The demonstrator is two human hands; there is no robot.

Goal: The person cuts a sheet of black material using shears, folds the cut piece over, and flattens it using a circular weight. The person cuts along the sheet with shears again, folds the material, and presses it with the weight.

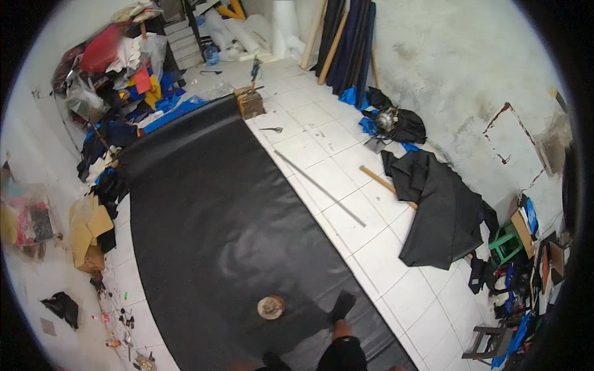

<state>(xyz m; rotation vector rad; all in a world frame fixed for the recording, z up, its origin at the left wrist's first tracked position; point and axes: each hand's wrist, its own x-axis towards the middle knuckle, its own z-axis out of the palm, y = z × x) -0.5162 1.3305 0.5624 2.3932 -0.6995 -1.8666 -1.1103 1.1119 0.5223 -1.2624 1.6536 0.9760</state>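
A wide sheet of black material (204, 204) lies spread over the tiled floor, its far end still on a roll. Near its close end rests a round, pale wooden piece, like a log slice (270, 307). My right foot in a dark sock (342, 304) stands on the sheet, to the right of the wood. Neither of my hands shows clearly. Slivers of skin at the lower edge are too small to make out.
A long metal ruler or strip (322, 188) lies right of the sheet, with scissors (271, 130) farther off. Folded black fabric (436, 210) covers part of a wooden stick. Fabric rolls (349, 49) lean on the wall. A wooden block (251, 105) stands by the roll's end.
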